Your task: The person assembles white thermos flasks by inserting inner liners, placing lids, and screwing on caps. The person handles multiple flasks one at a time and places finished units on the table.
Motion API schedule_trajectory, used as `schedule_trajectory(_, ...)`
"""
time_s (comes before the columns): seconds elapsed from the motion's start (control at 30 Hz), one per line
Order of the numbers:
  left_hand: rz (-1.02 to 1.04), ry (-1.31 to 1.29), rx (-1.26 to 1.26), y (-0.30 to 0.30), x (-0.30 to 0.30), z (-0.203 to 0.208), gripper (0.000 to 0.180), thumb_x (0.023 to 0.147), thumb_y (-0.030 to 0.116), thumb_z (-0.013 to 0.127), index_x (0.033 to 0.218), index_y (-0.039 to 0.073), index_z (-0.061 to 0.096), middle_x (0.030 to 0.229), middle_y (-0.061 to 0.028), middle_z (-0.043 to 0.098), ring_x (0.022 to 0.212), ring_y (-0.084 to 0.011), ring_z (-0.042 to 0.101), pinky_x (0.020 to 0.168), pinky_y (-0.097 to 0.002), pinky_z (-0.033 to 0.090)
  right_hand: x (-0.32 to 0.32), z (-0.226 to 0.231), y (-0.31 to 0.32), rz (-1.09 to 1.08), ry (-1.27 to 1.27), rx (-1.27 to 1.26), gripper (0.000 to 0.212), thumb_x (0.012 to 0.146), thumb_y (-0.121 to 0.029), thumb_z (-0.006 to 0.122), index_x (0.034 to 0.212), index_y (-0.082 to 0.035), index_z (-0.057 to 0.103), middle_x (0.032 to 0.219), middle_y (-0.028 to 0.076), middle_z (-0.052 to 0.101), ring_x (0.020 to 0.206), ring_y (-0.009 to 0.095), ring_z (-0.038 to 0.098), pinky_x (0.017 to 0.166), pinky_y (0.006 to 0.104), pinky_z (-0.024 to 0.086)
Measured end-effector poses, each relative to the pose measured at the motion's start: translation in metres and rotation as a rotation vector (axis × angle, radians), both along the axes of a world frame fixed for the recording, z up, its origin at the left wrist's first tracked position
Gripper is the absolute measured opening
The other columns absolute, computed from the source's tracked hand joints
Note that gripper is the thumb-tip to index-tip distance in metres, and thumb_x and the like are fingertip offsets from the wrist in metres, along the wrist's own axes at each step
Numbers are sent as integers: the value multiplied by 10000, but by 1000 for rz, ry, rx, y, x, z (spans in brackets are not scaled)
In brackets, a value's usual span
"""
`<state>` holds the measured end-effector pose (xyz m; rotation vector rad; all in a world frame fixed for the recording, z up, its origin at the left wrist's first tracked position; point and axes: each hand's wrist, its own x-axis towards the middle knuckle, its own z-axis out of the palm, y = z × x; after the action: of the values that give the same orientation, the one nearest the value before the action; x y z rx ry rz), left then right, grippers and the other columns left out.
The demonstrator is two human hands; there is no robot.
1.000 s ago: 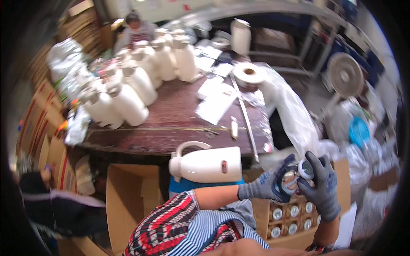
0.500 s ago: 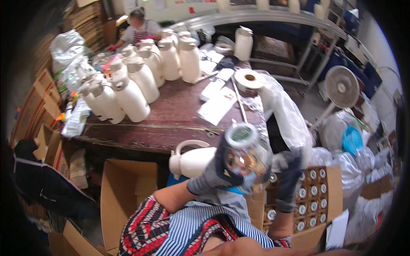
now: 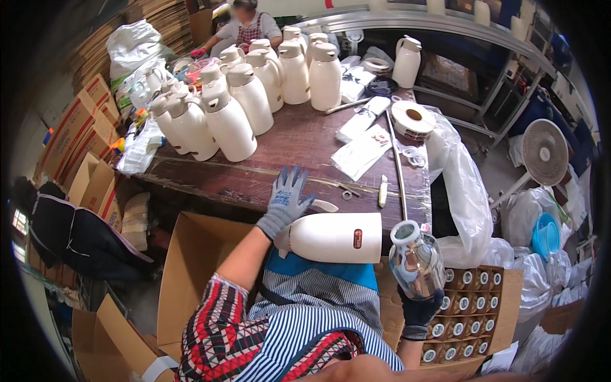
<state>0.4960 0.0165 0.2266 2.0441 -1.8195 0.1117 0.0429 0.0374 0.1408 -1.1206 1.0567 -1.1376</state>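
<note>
A white vacuum jug (image 3: pixel 334 239) lies on its side across my lap, its spout end to the left and a small dark label on its body. My left hand (image 3: pixel 285 202), in a grey glove, is open beside the jug's handle (image 3: pixel 325 205). Its fingers spread toward the table edge; whether the palm rests on the jug I cannot tell. In a dark glove, my right hand (image 3: pixel 420 312) grips the lower end of a shiny silvered glass liner (image 3: pixel 417 260). The liner's round mouth points up, just right of the jug's base.
Several white jugs (image 3: pixel 229 121) stand on the dark red table (image 3: pixel 293 146), with a label roll (image 3: pixel 412 120), a cutter (image 3: pixel 383 191) and a long rod at right. An open carton (image 3: pixel 191 280) is on my left; a divided carton of liners (image 3: pixel 468 312) is on my right. A co-worker (image 3: pixel 248 28) sits beyond.
My left hand has let go of the glass liner and moved left to the jug's handle. My right hand now holds the liner, lower and farther right. The head view has shifted.
</note>
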Motion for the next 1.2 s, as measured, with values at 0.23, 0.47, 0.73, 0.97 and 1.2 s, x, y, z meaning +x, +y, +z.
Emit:
schedule_trajectory(0.23,24,481,68,74,38,-74,388,919,146,686,1299,73,656,1318,-173,636,1286,-348,568,1107,-437,450,-62,-43,9,-98,-707,418,547,975,-317,611,1428,-28,508,1400,172,586,1198,347,644,937,452,579)
schedule_trajectory(0.47,-96,807,51,73,19,-35,389,948,136,650,1324,35,639,1231,-139,692,1142,-266,661,1015,-365,510,-46,-32,-10,147,-47,175,847,911,-338,693,1599,-61,284,1559,163,440,1418,326,472,1169,454,404)
schedule_trajectory(0.73,-254,646,107,47,-30,53,423,889,228,758,1272,58,705,1036,-140,723,931,-289,711,863,-371,563,-6,-40,-6,392,-154,365,991,888,-490,764,1621,-57,256,1533,128,463,1391,253,475,1145,385,402)
schedule_trajectory(0.97,-315,690,203,37,-50,61,423,904,233,748,1306,106,706,1096,-130,739,950,-281,723,872,-363,570,15,-9,-9,411,-20,363,901,868,-501,786,1549,-46,409,1491,129,527,1352,238,518,1125,378,432)
schedule_trajectory(1.2,-342,770,272,24,-65,57,449,906,242,756,1326,96,686,1160,-126,733,1040,-261,714,936,-377,563,20,-20,-13,484,33,360,768,881,-320,798,1510,-30,468,1453,136,567,1333,235,538,1121,373,440)
